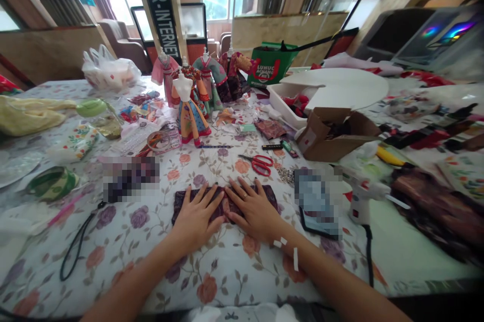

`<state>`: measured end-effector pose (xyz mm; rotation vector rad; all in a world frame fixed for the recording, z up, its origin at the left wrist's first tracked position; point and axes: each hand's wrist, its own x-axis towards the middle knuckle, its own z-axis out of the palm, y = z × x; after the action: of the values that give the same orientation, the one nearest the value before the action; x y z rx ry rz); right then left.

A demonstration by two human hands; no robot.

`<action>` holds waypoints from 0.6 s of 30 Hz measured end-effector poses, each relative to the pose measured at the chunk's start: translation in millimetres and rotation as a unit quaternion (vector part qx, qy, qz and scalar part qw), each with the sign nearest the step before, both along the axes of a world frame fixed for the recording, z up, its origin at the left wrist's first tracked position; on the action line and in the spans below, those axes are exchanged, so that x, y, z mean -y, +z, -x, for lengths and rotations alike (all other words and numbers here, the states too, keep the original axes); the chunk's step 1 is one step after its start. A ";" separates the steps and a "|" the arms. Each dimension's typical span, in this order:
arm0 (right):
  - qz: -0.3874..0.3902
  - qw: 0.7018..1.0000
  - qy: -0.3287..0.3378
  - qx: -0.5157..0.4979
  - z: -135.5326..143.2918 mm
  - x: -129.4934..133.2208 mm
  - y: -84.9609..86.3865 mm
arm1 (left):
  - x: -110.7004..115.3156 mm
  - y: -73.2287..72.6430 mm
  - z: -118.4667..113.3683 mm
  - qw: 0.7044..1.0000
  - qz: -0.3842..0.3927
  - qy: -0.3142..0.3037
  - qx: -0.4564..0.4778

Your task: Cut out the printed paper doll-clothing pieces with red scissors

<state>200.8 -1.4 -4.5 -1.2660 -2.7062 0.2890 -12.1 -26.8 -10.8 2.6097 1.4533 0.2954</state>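
Observation:
A strip of dark patterned fabric (271,196) lies flat on the flowered tablecloth (151,271). On its left part rests my left hand (197,213), palm down with the fingers spread. My right hand (255,208) presses flat on the right part, fingers also spread, a ring on one of them. Between the two hands a paler reddish patch of the fabric shows. Just beyond my right hand lie red-handled scissors (260,163). Small white strips (295,259) stick to my right wrist and forearm.
Doll mannequins in dresses (189,115) stand at the back centre. To the right are a cardboard box (328,135), a phone (317,206) and a white glue gun (361,196) with its cable. A green tape roll (53,183) and a black wrist strap (77,246) lie at left.

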 end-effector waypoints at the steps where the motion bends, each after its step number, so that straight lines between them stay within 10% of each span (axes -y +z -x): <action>1: -0.003 1.000 -0.001 -0.003 -0.6 0.8 0.6 | 0.7 1.8 0.4 1.000 -0.002 -0.003 0.007; 9: -0.036 0.993 -0.104 -0.044 -34.2 -13.6 23.0 | -19.2 29.0 33.6 0.984 -0.032 0.090 0.153; 18: 0.093 0.988 -0.124 -0.012 -61.6 -49.0 29.6 | -48.4 32.9 71.5 0.961 0.232 0.136 0.063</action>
<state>262.5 47.6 25.1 -1.6179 -2.5129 0.5325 -83.6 21.6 22.2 1.9942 1.6061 0.1246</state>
